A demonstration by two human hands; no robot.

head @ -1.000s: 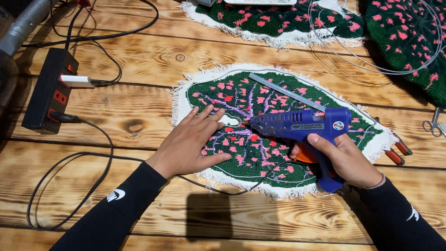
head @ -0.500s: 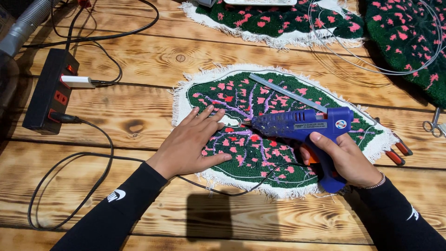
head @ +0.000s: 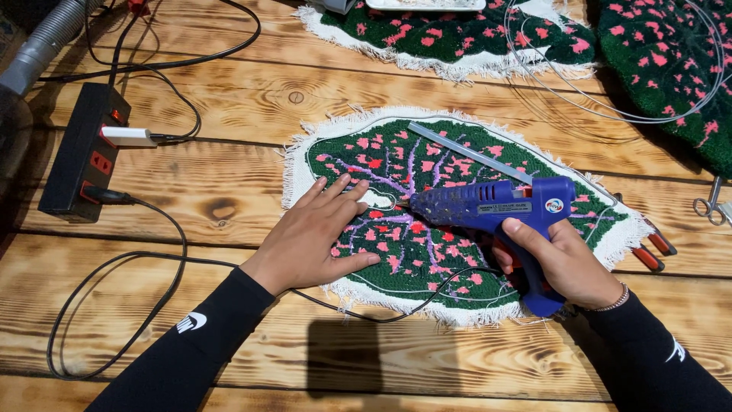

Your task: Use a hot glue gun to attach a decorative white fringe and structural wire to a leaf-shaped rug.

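Note:
A leaf-shaped tufted rug piece [head: 427, 175], green with pink spots, purple veins and a white fringed border, lies on the wooden table [head: 229, 99]. My left hand [head: 316, 233] rests flat on its left part, fingers spread. My right hand [head: 560, 259] grips a blue hot glue gun [head: 496, 206] by the handle. The gun's nozzle points left and touches the rug near my left fingertips. A clear glue stick [head: 469, 152] lies across the rug above the gun.
A black power strip [head: 80, 152] with plugs and looping black cables sits at the left. More green and pink tufted pieces [head: 457, 34] lie at the top and top right, with a wire hoop. Red-handled pliers [head: 652, 248] and scissors [head: 713, 202] lie at the right.
The glue gun has shifted slightly right and down along the rug. My left hand has stayed flat in nearly the same spot.

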